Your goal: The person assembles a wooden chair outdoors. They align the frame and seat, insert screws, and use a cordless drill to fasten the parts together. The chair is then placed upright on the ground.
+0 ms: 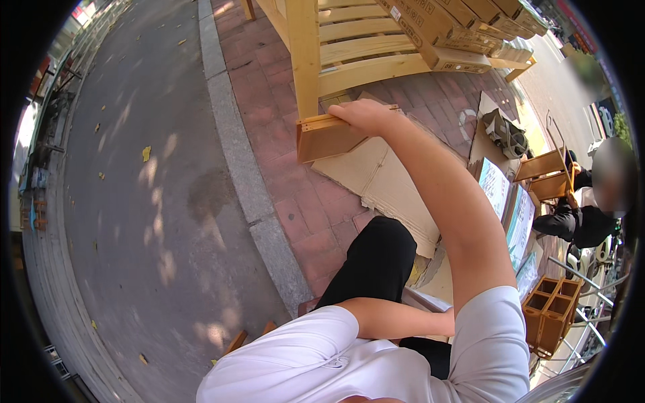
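My right hand [366, 117] stretches forward and is closed over the top edge of a shallow, light-brown wooden drawer-like piece [329, 141]. That piece stands on edge beside the leg [304, 67] of a slatted wooden bench, over brick paving and a flattened cardboard sheet [383, 174]. My left forearm [396, 319] crosses low in front of my body. Its hand [445, 323] passes behind my right arm, so the fingers are hidden and what they touch cannot be seen.
Long cardboard cartons [443, 33] are stacked on the slatted bench [369, 64]. Flat printed packages [517, 218] and a small wooden rack [551, 316] lie to the right. Another person [591, 215] sits there beside a wooden frame [547, 171]. A stone kerb [235, 148] borders the road.
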Motion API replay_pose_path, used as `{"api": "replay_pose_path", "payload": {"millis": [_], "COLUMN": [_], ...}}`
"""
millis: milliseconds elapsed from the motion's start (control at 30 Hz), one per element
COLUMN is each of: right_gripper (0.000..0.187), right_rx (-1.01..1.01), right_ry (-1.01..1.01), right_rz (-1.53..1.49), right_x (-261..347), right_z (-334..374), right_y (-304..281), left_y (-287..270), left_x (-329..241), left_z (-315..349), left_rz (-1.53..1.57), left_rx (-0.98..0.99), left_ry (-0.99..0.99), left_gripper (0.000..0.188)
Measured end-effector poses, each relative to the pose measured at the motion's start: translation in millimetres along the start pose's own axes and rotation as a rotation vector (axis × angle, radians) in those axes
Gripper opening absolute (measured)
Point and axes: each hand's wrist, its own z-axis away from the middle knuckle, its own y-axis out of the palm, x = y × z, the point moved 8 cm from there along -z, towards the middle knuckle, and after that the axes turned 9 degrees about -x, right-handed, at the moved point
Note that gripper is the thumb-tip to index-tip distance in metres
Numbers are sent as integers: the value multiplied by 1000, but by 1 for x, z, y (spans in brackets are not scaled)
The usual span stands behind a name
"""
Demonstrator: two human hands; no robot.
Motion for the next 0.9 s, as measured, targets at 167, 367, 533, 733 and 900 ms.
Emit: {"api": "replay_pose_path", "payload": {"millis": [167,367,533,733,900], "right_gripper": [43,42,51,47,50], "right_rx": [-135,-526,-43,132,-508], "right_ry": [25,317,202,315,1038], "right_rz": [89,380,-22,-259,-163], "right_x": [-21,-2,74,118,153], "right_z": [-57,-70,-6,279,525], "right_y": [31,19,2,-92,-166], "left_y": [1,7,2,15,-7], "left_x": [-5,-10,12,-10,14], "left_z": [4,11,2,18,10], "left_rz": [29,32,-3,101,93], "left_rx": [42,85,59,17,-118], "left_ry": [26,46,-19,55,-15], "left_gripper": [30,28,27,22,16]}}
